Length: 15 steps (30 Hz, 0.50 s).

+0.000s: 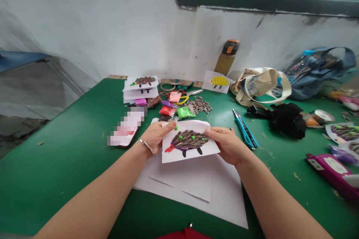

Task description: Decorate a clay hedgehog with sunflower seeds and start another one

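Between both hands a white card (174,157) is held up, bearing a hedgehog made of striped sunflower seeds (190,140), with a red head, black feet and small green dots on its back. My left hand (154,136), wearing a bracelet, grips the card's left edge, and a small green clay ball (176,127) shows by its thumb tip. On the opposite edge my right hand (227,143) pinches the card, thumb on top. Loose white sheets (224,194) lie beneath. Beyond the card are a green clay packet (185,112), a red clay packet (167,111) and a seed pile (200,105).
A blue utility knife (245,130) lies right of my right hand; a phone (127,127) lies left. Farther back are stacked hedgehog cards (140,93), scissors (193,92), a yellow hedgehog card (217,82), a bottle (226,59) and a cream bag (252,89). A magenta case (331,171) sits right.
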Each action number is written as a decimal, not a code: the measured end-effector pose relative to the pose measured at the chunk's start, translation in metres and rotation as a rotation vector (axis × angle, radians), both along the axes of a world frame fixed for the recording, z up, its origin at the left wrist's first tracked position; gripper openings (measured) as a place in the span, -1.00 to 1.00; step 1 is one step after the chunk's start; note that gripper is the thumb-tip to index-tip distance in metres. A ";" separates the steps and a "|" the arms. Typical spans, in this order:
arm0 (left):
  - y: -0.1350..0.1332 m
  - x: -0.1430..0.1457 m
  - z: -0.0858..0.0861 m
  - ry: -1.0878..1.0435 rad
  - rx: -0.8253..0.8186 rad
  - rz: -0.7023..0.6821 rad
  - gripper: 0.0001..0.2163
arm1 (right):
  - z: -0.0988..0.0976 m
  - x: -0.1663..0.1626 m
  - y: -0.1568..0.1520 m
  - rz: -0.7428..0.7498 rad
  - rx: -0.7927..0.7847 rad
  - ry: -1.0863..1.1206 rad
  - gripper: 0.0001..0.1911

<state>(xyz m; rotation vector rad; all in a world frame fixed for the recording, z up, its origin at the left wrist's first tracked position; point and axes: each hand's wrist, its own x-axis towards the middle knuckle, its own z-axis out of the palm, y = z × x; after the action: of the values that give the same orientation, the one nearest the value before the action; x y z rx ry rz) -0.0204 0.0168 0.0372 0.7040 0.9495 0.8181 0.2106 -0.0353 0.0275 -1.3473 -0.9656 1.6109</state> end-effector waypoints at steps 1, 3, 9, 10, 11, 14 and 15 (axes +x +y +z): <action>0.000 0.000 0.000 0.018 -0.009 0.007 -0.73 | 0.000 -0.001 0.000 0.012 0.002 0.003 -0.57; 0.000 0.001 -0.001 0.052 -0.023 0.021 -0.76 | 0.001 -0.002 -0.001 0.033 0.006 0.005 -0.57; -0.001 0.002 0.001 0.090 -0.013 0.032 -0.80 | 0.002 -0.003 -0.002 0.028 0.004 -0.080 -0.59; -0.001 0.002 0.000 0.074 -0.012 0.025 -0.78 | 0.002 -0.003 -0.001 0.025 0.005 -0.086 -0.59; -0.001 0.001 0.000 0.053 -0.012 0.017 -0.75 | 0.002 -0.003 -0.001 0.022 0.006 -0.088 -0.59; 0.000 0.001 -0.002 0.004 -0.007 -0.001 -0.69 | 0.000 -0.002 -0.001 0.015 0.014 -0.087 -0.60; 0.000 0.001 -0.003 0.005 -0.005 -0.006 -0.68 | 0.000 -0.002 -0.001 0.016 0.015 -0.087 -0.61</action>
<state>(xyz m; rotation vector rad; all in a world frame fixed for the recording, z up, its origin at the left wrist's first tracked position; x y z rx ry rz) -0.0196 0.0165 0.0338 0.7051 0.9532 0.8089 0.2089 -0.0361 0.0278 -1.4124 -1.0409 1.5646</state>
